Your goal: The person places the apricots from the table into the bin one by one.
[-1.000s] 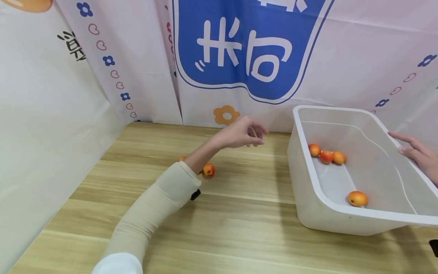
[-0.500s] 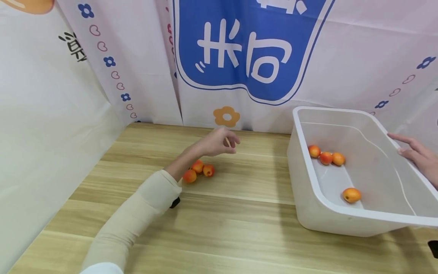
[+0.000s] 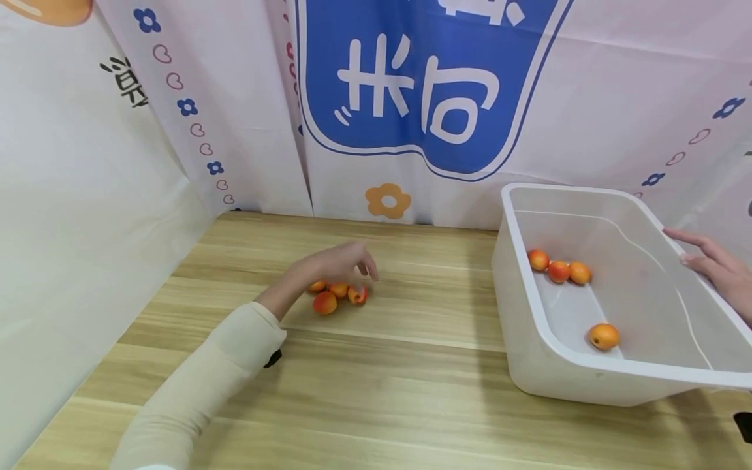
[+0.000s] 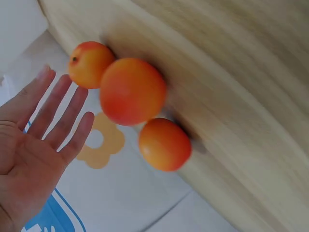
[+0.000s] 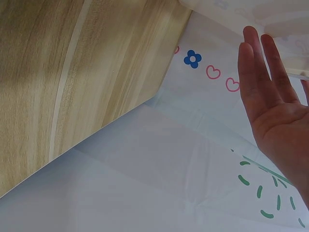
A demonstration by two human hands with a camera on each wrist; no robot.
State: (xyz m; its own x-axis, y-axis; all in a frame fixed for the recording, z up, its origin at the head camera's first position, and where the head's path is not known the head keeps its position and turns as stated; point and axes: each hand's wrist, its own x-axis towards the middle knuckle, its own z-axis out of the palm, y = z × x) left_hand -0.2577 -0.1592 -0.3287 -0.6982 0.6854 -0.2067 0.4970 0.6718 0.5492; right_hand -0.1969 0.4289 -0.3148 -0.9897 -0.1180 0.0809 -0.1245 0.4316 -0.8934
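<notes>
Several small orange-red fruits, apricot-like (image 3: pixel 325 303), lie close together on the wooden table. My left hand (image 3: pixel 337 264) hovers just over them, palm down, its loosely bent fingers holding nothing. The left wrist view shows that hand's spread fingers (image 4: pixel 60 108) beside three of the fruits, the biggest-looking fruit (image 4: pixel 133 92) in the middle. To the right stands a white plastic bin (image 3: pixel 646 371) with several of the same fruits inside: three by its left wall and a single fruit (image 3: pixel 604 336) nearer the front. My right hand (image 3: pixel 719 267) touches the bin's right rim, its fingers straight in the right wrist view.
A printed white cloth (image 3: pixel 258 156) with a blue sign pattern hangs behind the table, and another white cloth (image 3: pixel 76 215) borders the left side. The wooden tabletop (image 3: pixel 382 405) runs between the fruits and the tall-walled bin.
My left hand has swung left and down from beside the bin to over the fruits on the table. The front fruit in the bin has rolled slightly left. My right hand stays put.
</notes>
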